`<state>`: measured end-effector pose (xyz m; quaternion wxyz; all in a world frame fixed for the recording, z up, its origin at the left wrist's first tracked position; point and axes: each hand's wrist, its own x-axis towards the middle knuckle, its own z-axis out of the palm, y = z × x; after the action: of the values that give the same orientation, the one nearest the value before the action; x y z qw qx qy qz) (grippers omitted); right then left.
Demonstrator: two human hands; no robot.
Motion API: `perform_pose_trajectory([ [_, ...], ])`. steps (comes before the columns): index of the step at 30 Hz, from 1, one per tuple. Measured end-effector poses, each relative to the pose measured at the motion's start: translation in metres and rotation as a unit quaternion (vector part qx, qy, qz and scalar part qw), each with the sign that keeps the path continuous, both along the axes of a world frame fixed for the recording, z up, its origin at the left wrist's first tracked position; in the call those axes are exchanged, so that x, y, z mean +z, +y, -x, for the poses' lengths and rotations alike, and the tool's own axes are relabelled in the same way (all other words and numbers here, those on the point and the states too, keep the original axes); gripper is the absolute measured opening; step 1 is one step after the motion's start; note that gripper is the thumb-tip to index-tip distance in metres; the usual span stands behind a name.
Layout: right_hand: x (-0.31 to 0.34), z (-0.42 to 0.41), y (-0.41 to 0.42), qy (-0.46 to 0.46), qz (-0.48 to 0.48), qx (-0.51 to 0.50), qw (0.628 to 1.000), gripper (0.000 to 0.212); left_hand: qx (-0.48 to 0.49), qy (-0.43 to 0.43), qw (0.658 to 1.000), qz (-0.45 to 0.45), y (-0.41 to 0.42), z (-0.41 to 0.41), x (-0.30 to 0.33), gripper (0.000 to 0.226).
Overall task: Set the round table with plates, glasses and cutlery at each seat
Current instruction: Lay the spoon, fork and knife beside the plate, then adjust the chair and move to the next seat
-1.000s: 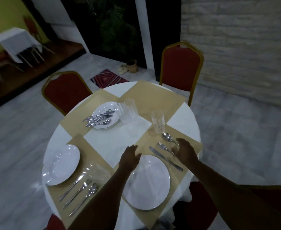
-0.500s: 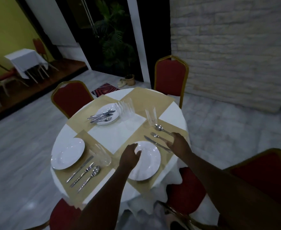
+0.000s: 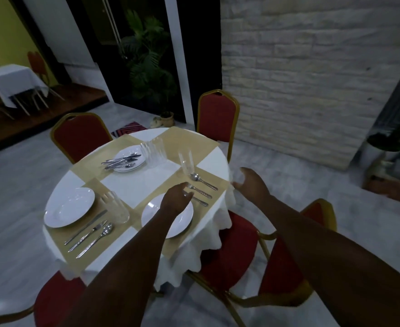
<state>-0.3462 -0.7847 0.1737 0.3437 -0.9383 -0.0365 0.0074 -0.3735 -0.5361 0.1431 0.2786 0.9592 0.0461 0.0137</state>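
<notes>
The round table [image 3: 132, 182] wears a white cloth and tan placemats. A white plate [image 3: 182, 220] lies at the near seat, partly under my left hand [image 3: 174, 200], which hovers open and holds nothing. To its right lie a knife, fork [image 3: 200, 191] and spoon [image 3: 202, 180], with a glass [image 3: 186, 162] behind them. My right hand [image 3: 250, 184] floats open past the table's right edge, empty. The left seat has a plate [image 3: 69, 207], a glass [image 3: 115, 208] and cutlery [image 3: 89, 234]. The far plate [image 3: 129, 158] carries loose cutlery beside several glasses [image 3: 153, 151].
Red chairs with gold frames ring the table: two at the back [image 3: 81, 135] [image 3: 217, 114], one at the near right [image 3: 232, 246], one at the bottom left [image 3: 57, 300]. A brick wall stands right, a potted plant [image 3: 147, 67] behind, another clothed table [image 3: 10, 81] far left.
The view has pulled back from the table. My right hand has left the cutlery and lifted out past the table's right edge. My left hand stays over the near plate.
</notes>
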Motion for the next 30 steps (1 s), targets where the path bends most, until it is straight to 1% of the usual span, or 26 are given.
perform_pose_trajectory([
  [5,0.003,-0.023,-0.044,0.001,0.0,0.024,1.0,0.055,0.004,0.03,0.999,-0.018,-0.041,-0.019,0.006,0.046],
  [8,-0.001,-0.046,-0.087,0.005,0.015,0.045,0.999,0.071,0.041,0.032,0.998,0.019,-0.076,-0.043,0.009,0.045],
  [10,-0.004,-0.068,-0.12,0.007,0.029,0.065,0.997,0.076,0.079,0.025,0.996,0.045,-0.102,-0.057,0.01,0.046],
  [15,0.003,-0.112,-0.199,-0.01,0.053,0.102,0.993,0.076,0.122,0.026,0.99,0.061,-0.167,-0.083,0.005,0.05],
  [18,0.009,-0.133,-0.231,-0.005,0.067,0.129,0.989,0.076,0.137,0.041,0.988,0.063,-0.196,-0.092,0.0,0.052],
  [22,0.016,-0.159,-0.259,-0.017,0.052,0.153,0.987,0.072,0.146,0.052,0.987,0.049,-0.234,-0.11,0.002,0.051],
  [27,0.003,-0.208,-0.284,-0.019,0.024,0.162,0.986,0.071,0.131,0.051,0.989,0.034,-0.273,-0.168,0.005,0.052],
  [30,-0.011,-0.248,-0.294,-0.008,0.045,0.185,0.982,0.075,0.144,0.042,0.987,0.049,-0.294,-0.21,-0.001,0.05],
])
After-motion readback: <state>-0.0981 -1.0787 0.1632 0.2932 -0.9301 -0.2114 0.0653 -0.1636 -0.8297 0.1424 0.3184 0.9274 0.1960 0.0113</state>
